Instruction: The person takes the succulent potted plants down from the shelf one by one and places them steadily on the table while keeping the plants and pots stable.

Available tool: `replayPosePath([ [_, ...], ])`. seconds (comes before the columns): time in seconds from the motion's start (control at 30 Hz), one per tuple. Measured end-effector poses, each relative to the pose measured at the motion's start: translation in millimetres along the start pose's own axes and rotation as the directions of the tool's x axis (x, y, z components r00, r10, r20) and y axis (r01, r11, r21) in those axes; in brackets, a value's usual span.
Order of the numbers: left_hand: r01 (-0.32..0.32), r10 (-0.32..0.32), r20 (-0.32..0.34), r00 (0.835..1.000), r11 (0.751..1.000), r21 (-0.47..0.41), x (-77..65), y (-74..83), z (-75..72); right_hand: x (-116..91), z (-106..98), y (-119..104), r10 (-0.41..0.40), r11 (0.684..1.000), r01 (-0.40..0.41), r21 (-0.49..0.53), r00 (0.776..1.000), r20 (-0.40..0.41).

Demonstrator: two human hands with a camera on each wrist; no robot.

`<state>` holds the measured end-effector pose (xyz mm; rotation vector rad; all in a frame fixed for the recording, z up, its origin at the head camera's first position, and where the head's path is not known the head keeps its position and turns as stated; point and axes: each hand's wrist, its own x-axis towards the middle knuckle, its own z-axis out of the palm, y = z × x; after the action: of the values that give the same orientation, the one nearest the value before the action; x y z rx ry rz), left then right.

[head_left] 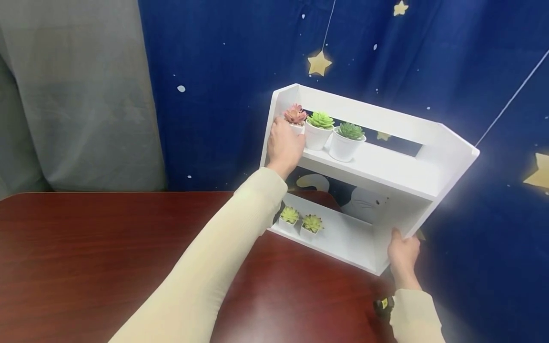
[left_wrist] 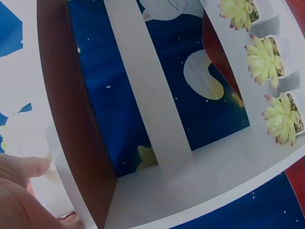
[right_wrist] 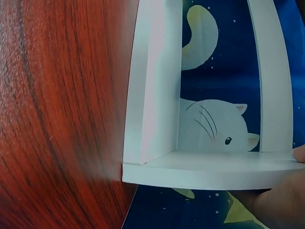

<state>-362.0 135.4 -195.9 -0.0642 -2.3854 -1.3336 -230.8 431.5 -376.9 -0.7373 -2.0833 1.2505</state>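
Note:
A white two-tier shelf (head_left: 399, 166) appears tilted in the head view, above the right part of the table. My left hand (head_left: 286, 148) holds the white pot of a pink succulent (head_left: 295, 115) at the upper tier's left end, with fingers and thumb around it. Beside it stand a bright green succulent (head_left: 320, 120) and a darker green succulent (head_left: 350, 131), both in white pots. My right hand (head_left: 404, 252) grips the shelf's right side panel low down. On the lower tier, the left wrist view shows three small pale green succulents (left_wrist: 264, 62); my left forearm hides one in the head view.
The reddish-brown wooden table (head_left: 107, 247) extends to the left. Behind hangs a blue curtain (head_left: 223, 119) with stars and a white cat print, and a grey curtain (head_left: 86, 95) at the left. A small black object with a yellow label (head_left: 383, 303) is beside my right cuff.

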Motion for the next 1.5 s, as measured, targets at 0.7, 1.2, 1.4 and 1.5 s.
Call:
replayPosePath([
  [0.7,-0.038,0.04,0.031,0.999,0.998,-0.055,-2.8,-4.0,-21.7,-0.5,-0.8,0.0,0.012,1.0,-0.012,-0.009,1.0,0.01],
  [1.2,-0.009,0.018,0.064,0.998,0.99,-0.139,-12.8,-12.7,-36.3,-0.1,-2.2,7.8,-0.007,0.999,0.007,-0.052,1.0,-0.012],
  [1.4,-0.04,0.051,0.082,0.995,0.99,-0.133,-14.6,-15.6,-44.1,-0.3,-3.7,5.1,-0.011,0.998,0.009,-0.066,1.0,-0.019],
  [1.5,-0.067,0.08,0.096,0.992,0.988,-0.139,-18.1,-17.2,-49.7,-0.7,-4.3,4.4,-0.017,0.998,0.016,-0.068,1.0,-0.013],
])
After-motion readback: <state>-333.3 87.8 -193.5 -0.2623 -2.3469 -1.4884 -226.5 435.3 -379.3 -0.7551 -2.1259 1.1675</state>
